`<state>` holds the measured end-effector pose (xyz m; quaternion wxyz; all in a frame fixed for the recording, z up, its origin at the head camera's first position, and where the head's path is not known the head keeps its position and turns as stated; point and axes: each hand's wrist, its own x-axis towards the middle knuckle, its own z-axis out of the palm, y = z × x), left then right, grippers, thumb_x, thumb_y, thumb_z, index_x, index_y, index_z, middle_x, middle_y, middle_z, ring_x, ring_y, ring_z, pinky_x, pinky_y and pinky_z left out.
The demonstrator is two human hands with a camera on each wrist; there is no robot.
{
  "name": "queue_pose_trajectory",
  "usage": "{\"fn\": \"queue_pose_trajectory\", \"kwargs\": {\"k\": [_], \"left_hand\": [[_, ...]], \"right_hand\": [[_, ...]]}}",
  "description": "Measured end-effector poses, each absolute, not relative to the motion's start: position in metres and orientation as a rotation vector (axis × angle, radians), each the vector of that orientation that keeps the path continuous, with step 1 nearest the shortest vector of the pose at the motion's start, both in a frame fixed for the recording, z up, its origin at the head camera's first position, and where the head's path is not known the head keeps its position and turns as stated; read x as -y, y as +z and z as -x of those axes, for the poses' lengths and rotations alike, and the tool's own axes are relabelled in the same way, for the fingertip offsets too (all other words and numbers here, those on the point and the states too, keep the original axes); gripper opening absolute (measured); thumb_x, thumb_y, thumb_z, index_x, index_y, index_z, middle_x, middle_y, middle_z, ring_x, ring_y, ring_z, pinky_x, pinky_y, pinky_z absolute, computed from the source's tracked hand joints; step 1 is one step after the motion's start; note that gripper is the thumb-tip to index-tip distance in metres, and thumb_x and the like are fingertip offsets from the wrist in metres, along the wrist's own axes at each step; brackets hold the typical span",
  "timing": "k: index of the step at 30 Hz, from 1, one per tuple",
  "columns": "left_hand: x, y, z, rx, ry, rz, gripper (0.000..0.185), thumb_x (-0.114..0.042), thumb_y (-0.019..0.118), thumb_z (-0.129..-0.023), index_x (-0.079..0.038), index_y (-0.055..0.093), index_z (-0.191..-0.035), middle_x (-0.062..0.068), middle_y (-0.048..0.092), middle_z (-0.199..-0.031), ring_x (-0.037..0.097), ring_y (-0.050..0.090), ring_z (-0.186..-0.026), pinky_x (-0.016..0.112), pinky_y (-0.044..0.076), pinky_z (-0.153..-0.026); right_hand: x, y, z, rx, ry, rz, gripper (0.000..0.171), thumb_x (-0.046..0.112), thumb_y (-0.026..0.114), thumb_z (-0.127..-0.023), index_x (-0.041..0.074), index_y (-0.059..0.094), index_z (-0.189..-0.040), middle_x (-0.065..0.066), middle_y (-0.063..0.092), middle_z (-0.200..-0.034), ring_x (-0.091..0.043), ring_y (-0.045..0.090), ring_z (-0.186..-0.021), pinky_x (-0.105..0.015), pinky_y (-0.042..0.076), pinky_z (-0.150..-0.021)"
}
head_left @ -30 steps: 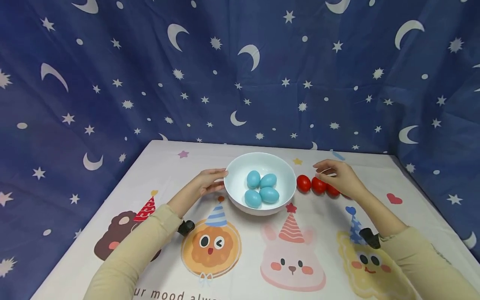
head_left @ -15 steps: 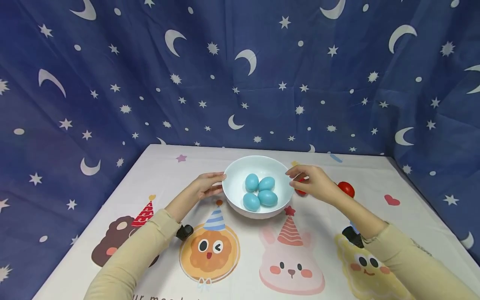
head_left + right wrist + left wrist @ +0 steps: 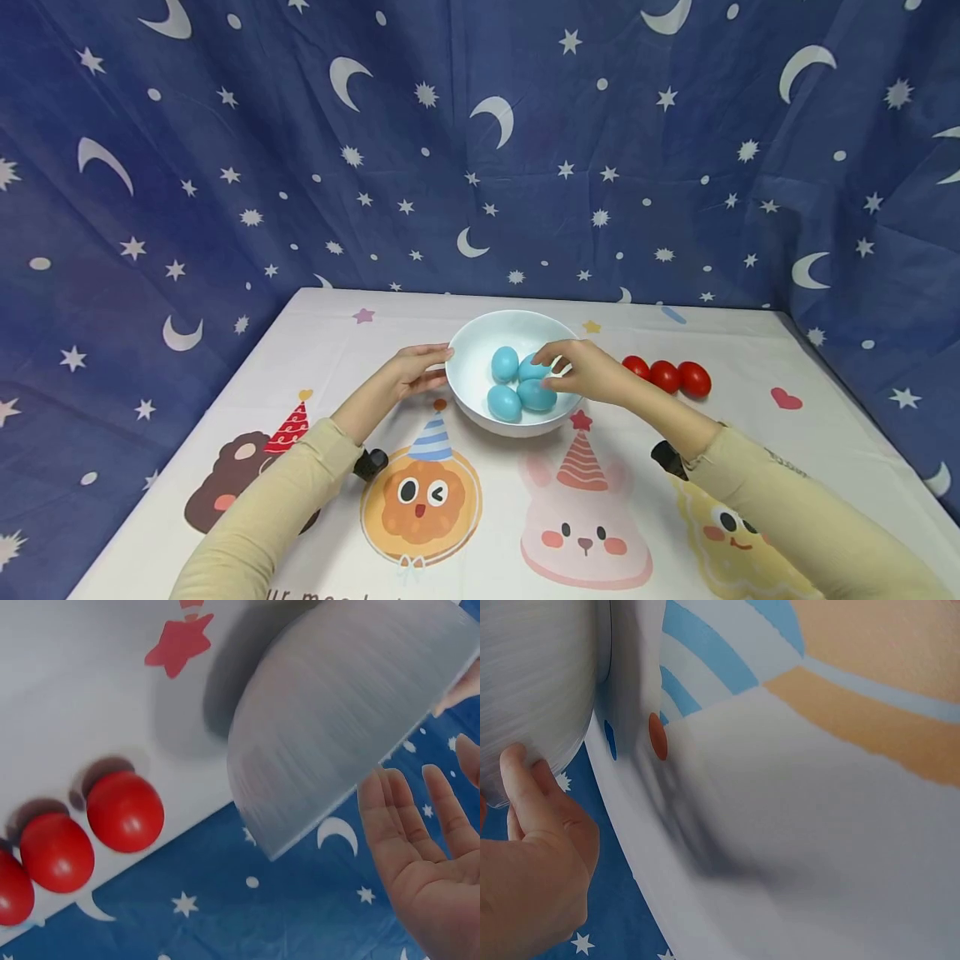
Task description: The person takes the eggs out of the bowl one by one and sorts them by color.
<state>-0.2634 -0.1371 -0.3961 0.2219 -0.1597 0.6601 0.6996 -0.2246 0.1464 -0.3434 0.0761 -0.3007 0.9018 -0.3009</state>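
A white bowl (image 3: pixel 480 337) holds several light blue eggs (image 3: pixel 504 403). My left hand (image 3: pixel 415 372) rests against its left side, and in the left wrist view the fingers lie nearly straight on the outer wall. Over the right part of the bowl, my right hand (image 3: pixel 591 373) reaches in with thumb and fingers spread apart, fingertips overlapping the two right-hand eggs (image 3: pixel 537 395). In the right wrist view the palm shows with nothing in it, and the bowl's rim meets the fingertips. Three red eggs (image 3: pixel 664 377) lie in a row right of the bowl, partly behind the right forearm.
Under everything lies a white tablecloth (image 3: pixel 360 358) printed with cartoon faces, including a pink rabbit (image 3: pixel 585 533). A dark blue curtain (image 3: pixel 420 200) with moons and stars hangs behind the table and at its sides. Each wrist carries a small black camera (image 3: pixel 371 464).
My right hand has moved left, from above the red eggs to over the bowl. The leftmost red egg no longer shows in the head view. My left hand stays at the bowl.
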Motion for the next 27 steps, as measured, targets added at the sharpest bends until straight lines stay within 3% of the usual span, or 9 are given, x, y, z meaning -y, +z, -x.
{"fn": "queue_pose_trajectory", "kwargs": {"k": [16, 27], "left_hand": [[0.135, -0.398, 0.263, -1.832, 1.923, 0.436, 0.048, -0.018, 0.061, -0.093, -0.011, 0.047, -0.139, 0.006, 0.054, -0.105, 0.008, 0.061, -0.072, 0.014, 0.060, -0.066], [0.136, -0.397, 0.263, -1.835, 1.930, 0.439, 0.048, -0.017, 0.061, -0.093, -0.010, 0.047, -0.139, 0.007, 0.054, -0.106, 0.008, 0.061, -0.072, 0.015, 0.060, -0.068]], "right_hand": [[-0.132, -0.368, 0.238, -2.722, -0.753, 0.817, 0.032, 0.009, 0.073, -0.081, 0.002, 0.066, -0.112, -0.015, 0.067, -0.102, -0.030, 0.063, -0.094, -0.029, 0.063, -0.075], [-0.123, -0.382, 0.240, -2.778, -0.614, 0.830, 0.033, 0.009, 0.076, -0.078, 0.004, 0.067, -0.110, -0.009, 0.066, -0.099, -0.021, 0.060, -0.091, -0.033, 0.060, -0.087]]}}
